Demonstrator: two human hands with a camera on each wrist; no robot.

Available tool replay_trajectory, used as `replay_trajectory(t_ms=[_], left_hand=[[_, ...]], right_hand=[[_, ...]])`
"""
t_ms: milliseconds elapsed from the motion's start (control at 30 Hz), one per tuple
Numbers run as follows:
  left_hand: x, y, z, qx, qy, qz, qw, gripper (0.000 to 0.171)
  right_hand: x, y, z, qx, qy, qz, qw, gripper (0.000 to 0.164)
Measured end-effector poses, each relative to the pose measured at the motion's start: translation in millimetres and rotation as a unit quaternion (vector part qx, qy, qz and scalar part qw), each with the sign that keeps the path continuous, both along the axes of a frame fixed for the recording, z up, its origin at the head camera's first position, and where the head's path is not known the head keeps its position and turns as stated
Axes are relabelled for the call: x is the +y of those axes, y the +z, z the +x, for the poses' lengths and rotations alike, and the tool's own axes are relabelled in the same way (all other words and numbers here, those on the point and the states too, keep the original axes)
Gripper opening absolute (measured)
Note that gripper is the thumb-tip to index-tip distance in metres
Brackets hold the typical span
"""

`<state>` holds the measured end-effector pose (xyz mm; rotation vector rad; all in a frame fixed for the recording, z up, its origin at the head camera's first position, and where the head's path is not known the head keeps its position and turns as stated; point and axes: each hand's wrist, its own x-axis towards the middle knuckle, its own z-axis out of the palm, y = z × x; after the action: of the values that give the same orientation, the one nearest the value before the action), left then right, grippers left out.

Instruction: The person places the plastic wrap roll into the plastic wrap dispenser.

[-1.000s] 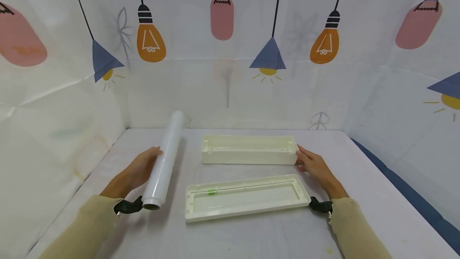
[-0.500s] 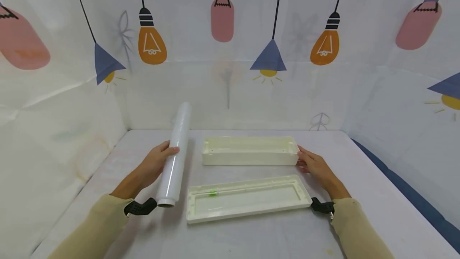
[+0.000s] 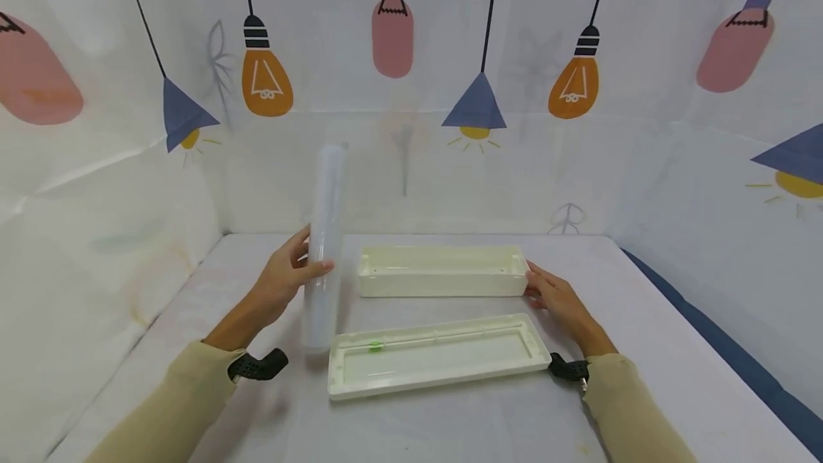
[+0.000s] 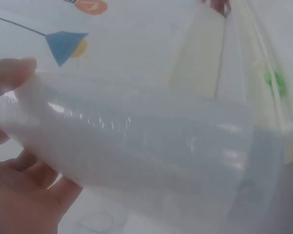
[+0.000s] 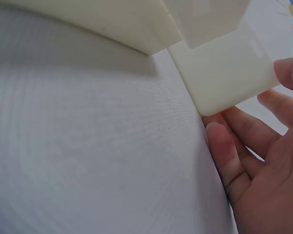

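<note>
My left hand [image 3: 278, 279] grips a roll of cling film [image 3: 324, 249] around its middle, thumb across the front. The roll stands nearly upright, tilted slightly; in the left wrist view its clear film [image 4: 136, 141] spans most of the picture. At the back centre of the table lies a long cream plastic box [image 3: 444, 284], open side up; no contents are visible inside. My right hand [image 3: 562, 300] holds the box's right end, with thumb and fingers about its corner [image 5: 224, 83]. Closer to me lies a matching cream lid [image 3: 440, 359], inner side up, with a green slider [image 3: 376, 346] on its rail.
The white-covered table [image 3: 463, 427] meets a white backdrop [image 3: 411, 184] printed with lamps and bulbs at the back and sides. A dark blue strip [image 3: 720, 334] runs along the right edge. Black camera straps circle both wrists.
My left hand has brought the cling film roll rightward, raised it and tipped it more upright, near the lid's left end. My right hand stays at the box, which has not moved.
</note>
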<state>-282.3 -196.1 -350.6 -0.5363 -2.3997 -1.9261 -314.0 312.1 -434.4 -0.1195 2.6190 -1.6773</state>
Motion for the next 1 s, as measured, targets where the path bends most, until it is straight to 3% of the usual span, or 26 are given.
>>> replay_trajectory(t_ms=[367, 600, 767, 1000], left_hand=[[8, 8.1, -6.0, 0.026, -0.036, 0.023, 0.9988, 0.085], [20, 10.4, -10.6, 0.026, 0.009, -0.024, 0.9993, 0.081], [26, 12.1, -14.2, 0.022, 0.043, -0.033, 0.9983, 0.083], [30, 15.0, -20.4, 0.066, 0.068, -0.077, 0.9925, 0.091]], right_hand=[[-3, 1.8, 2.1, 0.019, 0.007, -0.002, 1.000, 0.065], [-1, 2.7, 3.5, 0.012, 0.003, 0.003, 1.000, 0.065], [0, 2.7, 6.1, 0.015, 0.010, 0.003, 1.000, 0.065], [-1, 1.3, 3.4, 0.023, 0.012, 0.007, 1.000, 0.064]])
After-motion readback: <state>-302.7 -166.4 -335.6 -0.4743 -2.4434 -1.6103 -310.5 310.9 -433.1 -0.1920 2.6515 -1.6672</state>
